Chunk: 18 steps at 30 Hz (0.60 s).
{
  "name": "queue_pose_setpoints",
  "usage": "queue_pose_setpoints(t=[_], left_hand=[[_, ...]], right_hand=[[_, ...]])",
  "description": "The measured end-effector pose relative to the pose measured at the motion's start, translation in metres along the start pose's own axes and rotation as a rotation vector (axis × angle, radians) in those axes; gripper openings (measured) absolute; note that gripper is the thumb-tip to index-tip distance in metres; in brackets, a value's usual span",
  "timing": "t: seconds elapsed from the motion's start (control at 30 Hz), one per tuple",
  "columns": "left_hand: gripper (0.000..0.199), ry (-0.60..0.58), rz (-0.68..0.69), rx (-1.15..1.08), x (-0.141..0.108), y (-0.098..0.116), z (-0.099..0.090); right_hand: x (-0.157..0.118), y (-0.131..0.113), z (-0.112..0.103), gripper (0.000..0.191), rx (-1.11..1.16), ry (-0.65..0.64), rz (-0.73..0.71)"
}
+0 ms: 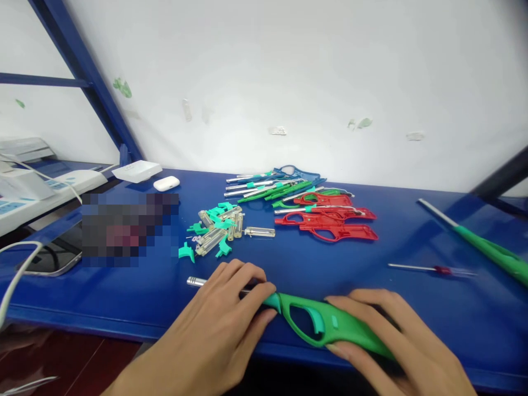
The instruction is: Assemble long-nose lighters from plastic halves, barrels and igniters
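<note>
A green long-nosed lighter (342,323) with a teal trigger lies across both my hands at the table's front edge. My left hand (231,319) pinches its teal collar, and the metal tube's tip sticks out to the left past the knuckles. Around the green handle's rear half closes my right hand (396,330), thumb below and fingers above. Beyond my left hand is a pile of clear fuel tanks (212,239) mixed with teal triggers (225,247). Red handle shells (336,220) lie farther back, beside green and blue lighter parts (284,187).
A screwdriver (443,270) and another green lighter (490,250) lie to the right on the blue table (297,264). Leftward are a phone (53,256), a white earbud case (166,183), a white box (137,171) and a power strip (61,190). A white wall rises behind.
</note>
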<state>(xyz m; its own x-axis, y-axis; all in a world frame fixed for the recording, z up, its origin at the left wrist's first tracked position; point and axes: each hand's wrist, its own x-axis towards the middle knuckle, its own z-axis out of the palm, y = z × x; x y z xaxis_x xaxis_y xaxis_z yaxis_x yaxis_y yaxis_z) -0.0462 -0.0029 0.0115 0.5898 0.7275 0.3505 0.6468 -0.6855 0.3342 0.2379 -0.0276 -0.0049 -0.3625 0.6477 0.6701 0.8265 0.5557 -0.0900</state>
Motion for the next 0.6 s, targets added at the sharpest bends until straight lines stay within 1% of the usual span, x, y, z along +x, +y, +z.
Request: queue_pose_setpoints(t=[0.13,0.23,0.3,0.37,0.43,0.53,0.6], left_hand=[[0.039,0.007,0.063,0.083,0.001,0.004,0.001],[0.033,-0.003,0.155,0.071,0.007,0.008,0.002],[0.029,0.012,0.191,0.048,0.009,0.009,0.004],[0.027,0.052,0.204,0.039,0.010,0.007,0.006],[0.027,0.087,0.214,0.035,0.009,0.005,0.008],[0.023,0.101,0.216,0.014,0.009,0.002,0.011],[0.021,0.123,0.207,0.009,0.010,0.002,0.012]], right_hand=[[-0.002,0.000,0.000,0.036,0.021,-0.008,0.017],[-0.004,0.001,-0.001,0.036,0.019,-0.024,0.022],[-0.004,0.001,-0.003,0.036,0.017,-0.029,0.002],[-0.003,0.000,-0.004,0.037,0.028,-0.034,-0.015],[-0.003,0.000,-0.004,0.037,0.064,-0.043,0.002],[-0.002,0.000,-0.004,0.029,0.147,-0.057,0.057],[-0.002,0.001,-0.005,0.023,0.194,-0.051,0.070]])
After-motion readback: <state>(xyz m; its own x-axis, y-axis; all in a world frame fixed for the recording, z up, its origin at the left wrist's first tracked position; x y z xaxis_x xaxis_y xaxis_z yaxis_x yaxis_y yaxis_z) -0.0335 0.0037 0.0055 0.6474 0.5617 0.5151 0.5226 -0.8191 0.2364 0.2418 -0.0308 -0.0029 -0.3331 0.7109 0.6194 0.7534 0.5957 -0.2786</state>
